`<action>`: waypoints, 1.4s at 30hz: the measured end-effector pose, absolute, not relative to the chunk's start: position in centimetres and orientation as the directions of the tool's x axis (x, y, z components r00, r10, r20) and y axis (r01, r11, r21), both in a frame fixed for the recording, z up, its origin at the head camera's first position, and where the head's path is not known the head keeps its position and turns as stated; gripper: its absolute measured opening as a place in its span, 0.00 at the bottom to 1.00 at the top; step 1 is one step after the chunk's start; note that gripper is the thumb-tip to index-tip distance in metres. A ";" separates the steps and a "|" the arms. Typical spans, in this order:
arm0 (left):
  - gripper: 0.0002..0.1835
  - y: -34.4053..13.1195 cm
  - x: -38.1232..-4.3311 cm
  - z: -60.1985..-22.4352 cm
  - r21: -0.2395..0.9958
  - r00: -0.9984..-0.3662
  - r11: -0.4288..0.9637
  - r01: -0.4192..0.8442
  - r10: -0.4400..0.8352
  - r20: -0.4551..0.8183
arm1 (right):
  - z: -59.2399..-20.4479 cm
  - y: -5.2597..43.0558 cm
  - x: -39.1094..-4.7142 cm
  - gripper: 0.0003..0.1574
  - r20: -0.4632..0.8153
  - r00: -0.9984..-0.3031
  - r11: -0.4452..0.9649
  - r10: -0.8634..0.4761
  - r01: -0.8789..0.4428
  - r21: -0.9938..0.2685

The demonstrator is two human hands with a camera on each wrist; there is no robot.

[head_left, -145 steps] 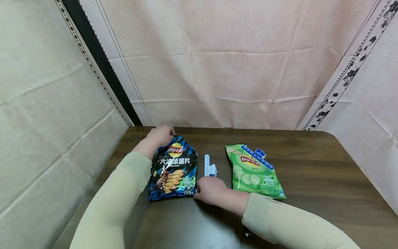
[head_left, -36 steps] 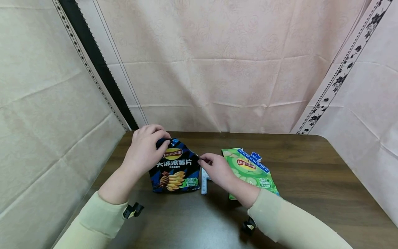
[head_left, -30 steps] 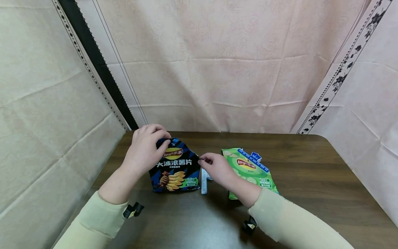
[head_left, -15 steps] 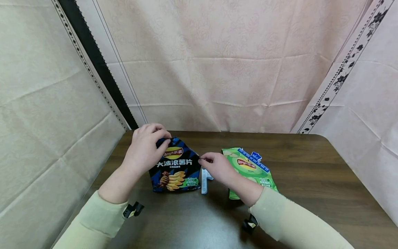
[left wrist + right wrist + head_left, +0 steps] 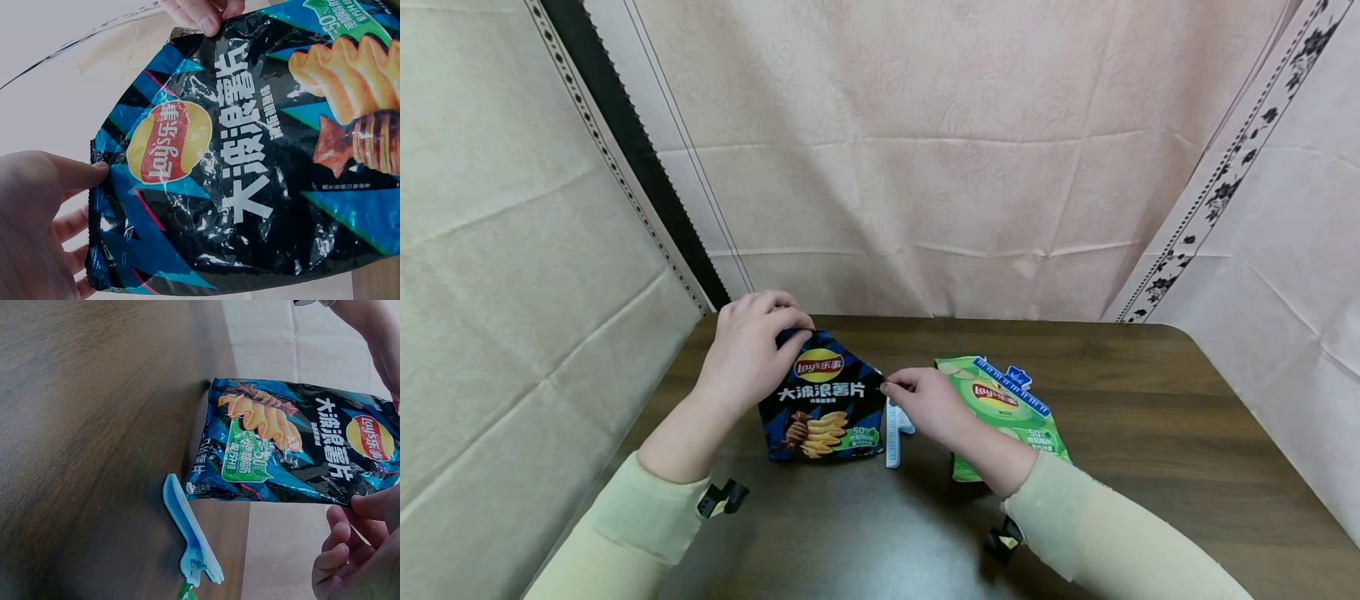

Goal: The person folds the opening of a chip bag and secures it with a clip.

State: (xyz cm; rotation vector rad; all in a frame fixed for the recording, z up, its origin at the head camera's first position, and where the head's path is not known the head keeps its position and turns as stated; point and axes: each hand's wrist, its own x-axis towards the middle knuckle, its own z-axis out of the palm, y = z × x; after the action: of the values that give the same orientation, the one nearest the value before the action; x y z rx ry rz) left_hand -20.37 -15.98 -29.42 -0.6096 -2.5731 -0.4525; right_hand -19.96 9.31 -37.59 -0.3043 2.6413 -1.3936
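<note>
A black and blue Lay's potato chip bag (image 5: 822,396) is held up between both hands at the left of the table, its printed face toward me. My left hand (image 5: 747,354) pinches its top edge at the left; in the left wrist view the thumb presses the crimped seal of the chip bag (image 5: 206,156). With thumb and fingertips, my right hand (image 5: 928,406) pinches the bag's upper right corner. Close to the bag's lower right lies a light blue sealing clip (image 5: 892,437), partly hidden by the right hand; the right wrist view shows the clip (image 5: 190,528) on the tabletop.
To the right lies a green Lay's chip bag (image 5: 992,404), with a dark blue clip (image 5: 1011,386) across its top; the right forearm covers its lower part. The brown wooden table (image 5: 1150,433) ends at a pale cloth backdrop (image 5: 940,208). Small black wrist cameras hang at both cuffs.
Since the oldest frame, the right hand has moved from the chip bag's lower right side to its upper right corner. The left hand has shifted along the top. Lately the bag has risen slightly.
</note>
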 end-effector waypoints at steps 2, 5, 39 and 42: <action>0.05 -16.0 -20.4 -29.4 0.206 -0.801 0.851 0.483 0.335 0.495 | -37.6 9.3 -20.0 0.14 -0.025 -0.971 0.548 -0.239 -0.113 -0.829; 0.05 -16.0 -20.3 -29.3 0.207 -0.805 0.854 0.478 0.332 0.492 | -37.5 9.3 -19.9 0.15 -0.027 -0.972 0.538 -0.231 -0.105 -0.837; 0.16 -15.3 -19.9 -29.1 0.249 -0.902 0.911 0.328 0.224 0.370 | -37.9 9.0 -19.7 0.11 0.009 -0.976 0.535 -0.218 -0.127 -0.835; 0.17 -15.6 -19.9 -29.1 0.238 -0.907 0.916 0.323 0.228 0.354 | -38.0 9.0 -19.7 0.11 0.011 -0.976 0.539 -0.218 -0.130 -0.832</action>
State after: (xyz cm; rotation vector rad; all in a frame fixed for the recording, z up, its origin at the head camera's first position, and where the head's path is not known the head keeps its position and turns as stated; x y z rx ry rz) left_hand -19.89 -15.59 -29.07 -0.4074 -2.7557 -0.4198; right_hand -19.75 9.00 -37.96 -0.3027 2.6727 -1.4340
